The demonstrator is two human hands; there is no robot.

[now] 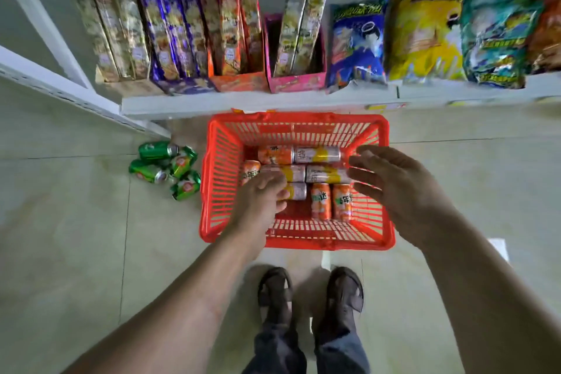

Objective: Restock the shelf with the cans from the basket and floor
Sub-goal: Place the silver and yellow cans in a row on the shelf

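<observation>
A red plastic basket (pixel 218 161) stands on the floor below the shelf. It holds several orange cans (pixel 321 201) and several pink-and-yellow cans (pixel 317 154), all lying down. My left hand (pixel 262 196) is inside the basket, its fingers and thumb curled round the left end of a pink-and-yellow can (pixel 297 191). Over the basket's right side hovers my right hand (pixel 391 182), fingers spread and holding nothing. Several green cans (pixel 158 150) lie on the floor to the left of the basket.
The white shelf (pixel 273 102) above the basket carries boxed snack packs (pixel 230 21) at the left and crisp bags (pixel 425 30) at the right. My sandalled feet (pixel 309 291) stand just behind the basket on the pale tiled floor.
</observation>
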